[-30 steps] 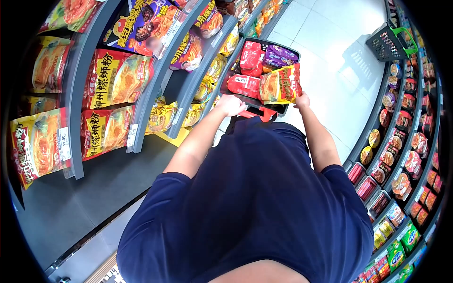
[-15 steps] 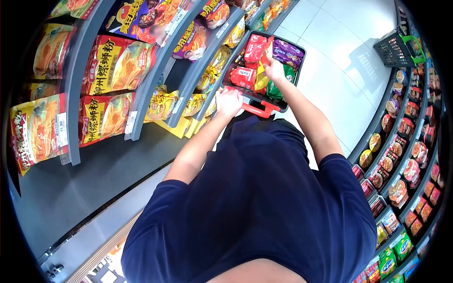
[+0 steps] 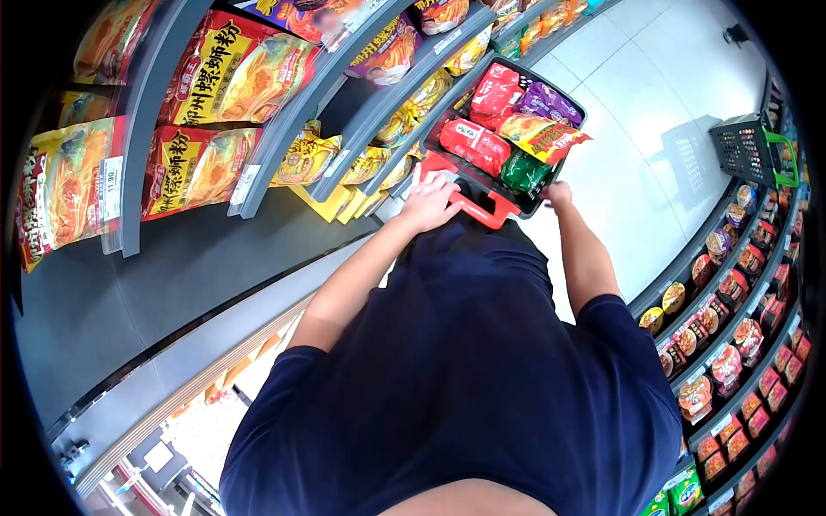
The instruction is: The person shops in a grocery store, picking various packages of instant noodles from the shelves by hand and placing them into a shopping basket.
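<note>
A black shopping basket point(image 3: 578, 101) with a red handle point(image 3: 490, 215) stands in front of my body, filled with packets. My left hand point(image 3: 430, 201) lies over the handle's left end, fingers bent onto it. At the basket's near right corner, my right hand point(image 3: 558, 194) has its fingers curled against the rim; the fingertips are partly hidden. On top of the load rests a yellow-and-red noodle packet point(image 3: 540, 138), its end over the right rim. Around it are red packets point(image 3: 475, 146), a purple packet point(image 3: 551, 104) and a green packet point(image 3: 524, 171).
Shelves point(image 3: 297, 107) of bagged noodles point(image 3: 245, 69) rise on my left, close to the basket. Along the right, a curved-looking shelf run holds cup noodles point(image 3: 725, 365). Another basket point(image 3: 742, 150) with a green handle stands on the tiled floor point(image 3: 641, 163) by those shelves.
My right hand has let go of the yellow-and-red packet, which now lies on the load, and has moved down to the basket's near right corner. My left hand has shifted slightly down along the handle.
</note>
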The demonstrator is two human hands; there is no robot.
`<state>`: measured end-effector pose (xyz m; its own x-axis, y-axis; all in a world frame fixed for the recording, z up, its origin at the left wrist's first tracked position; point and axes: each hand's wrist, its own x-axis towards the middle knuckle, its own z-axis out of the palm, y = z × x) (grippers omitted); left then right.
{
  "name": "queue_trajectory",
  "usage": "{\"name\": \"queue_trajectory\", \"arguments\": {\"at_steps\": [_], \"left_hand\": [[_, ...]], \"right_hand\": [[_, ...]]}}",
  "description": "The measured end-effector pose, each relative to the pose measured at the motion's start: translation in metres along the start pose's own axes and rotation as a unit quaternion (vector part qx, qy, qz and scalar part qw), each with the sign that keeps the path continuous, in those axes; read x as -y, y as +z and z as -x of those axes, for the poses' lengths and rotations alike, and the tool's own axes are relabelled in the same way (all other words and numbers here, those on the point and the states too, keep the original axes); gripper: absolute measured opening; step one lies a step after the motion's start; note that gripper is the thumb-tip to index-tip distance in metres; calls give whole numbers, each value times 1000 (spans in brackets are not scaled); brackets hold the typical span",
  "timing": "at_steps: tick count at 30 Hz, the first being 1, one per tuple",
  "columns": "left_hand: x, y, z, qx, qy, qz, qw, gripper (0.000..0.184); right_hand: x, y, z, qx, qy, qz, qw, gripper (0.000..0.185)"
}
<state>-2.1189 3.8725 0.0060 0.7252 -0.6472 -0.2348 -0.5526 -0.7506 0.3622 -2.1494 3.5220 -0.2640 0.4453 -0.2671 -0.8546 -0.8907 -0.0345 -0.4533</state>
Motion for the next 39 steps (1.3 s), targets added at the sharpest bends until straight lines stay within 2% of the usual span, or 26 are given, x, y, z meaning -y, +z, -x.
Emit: {"name": "queue_trajectory", "arguments": {"at_steps": [1, 3, 5, 6, 7, 9, 11, 13, 14, 15, 17, 20, 21, 23, 25, 27, 28, 29, 30, 31, 32, 33, 37, 38, 39], "left_hand": [[-1, -1, 0, 13, -3, -5, 1000, 38], [5, 4, 1, 28, 1, 27, 999, 42], [7, 4, 6, 23, 14, 23, 999, 43], [9, 5, 6, 31, 18, 22, 999, 44], [12, 6, 5, 25, 25, 36, 999, 44], [16, 6, 4, 10, 41, 67, 997, 45], [21, 6, 3, 14, 55, 59, 997, 47], [25, 10, 7, 11, 64, 55, 996, 50], [26, 13, 15, 3, 67, 59, 996, 52], [28, 14, 17, -3, 69, 59, 996, 54], [26, 15, 24, 3, 74, 63, 995, 57], [26, 9, 38, -13, 93, 116, 989, 62], [30, 12, 46, -54, 125, 126, 983, 59], [40, 17, 67, -79, 124, 339, 929, 55], [66, 21, 93, -113, 108, 377, 913, 52], [107, 27, 123, -140, -1, 362, 921, 47], [137, 40, 136, -217, -28, 370, 903, 41], [160, 32, 146, -234, -108, 401, 879, 33], [191, 40, 154, -313, -177, 411, 838, 26], [226, 43, 162, -346, -220, 483, 773, 26], [249, 32, 172, -393, -226, 480, 751, 28], [251, -4, 181, -374, -305, 488, 727, 30], [268, -62, 206, -375, -346, 595, 621, 32], [261, -72, 213, -362, -345, 591, 633, 32], [257, -76, 216, -367, -357, 597, 618, 28]], "right_hand": [[-15, 0, 7, 21, -2, 43, 999, 21], [-12, 13, 65, -22, -26, -33, 999, 19], [-32, 35, 71, -84, -208, 84, 971, 19], [-35, 42, 87, -81, -251, 87, 961, 20], [-7, 54, 138, -80, -294, 90, 948, 20], [17, 72, 177, 53, -347, 49, 935, 27], [41, 82, 204, 152, -370, 78, 913, 36], [61, 91, 224, 196, -387, 134, 891, 38], [90, 97, 261, 220, -308, 233, 896, 47], [94, 103, 271, 161, -328, 315, 876, 56], [78, 111, 260, 113, -359, 367, 851, 54], [54, 121, 243, 28, -416, 351, 838, 44], [58, 121, 252, 21, -388, 362, 847, 44], [51, 121, 252, 18, -389, 353, 851, 42], [50, 121, 259, 10, -396, 360, 845, 38], [46, 124, 264, -11, -403, 363, 840, 35], [46, 128, 264, -16, -400, 373, 837, 33], [45, 130, 264, -23, -395, 384, 835, 31], [45, 132, 262, -25, -386, 391, 835, 27], [43, 133, 261, -34, -391, 390, 833, 26], [41, 135, 261, -44, -396, 388, 831, 25], [44, 137, 260, -55, -403, 386, 828, 25], [47, 141, 264, -82, -383, 419, 819, 23], [47, 142, 265, -88, -377, 417, 822, 23], [46, 142, 266, -94, -370, 415, 826, 23]]}}
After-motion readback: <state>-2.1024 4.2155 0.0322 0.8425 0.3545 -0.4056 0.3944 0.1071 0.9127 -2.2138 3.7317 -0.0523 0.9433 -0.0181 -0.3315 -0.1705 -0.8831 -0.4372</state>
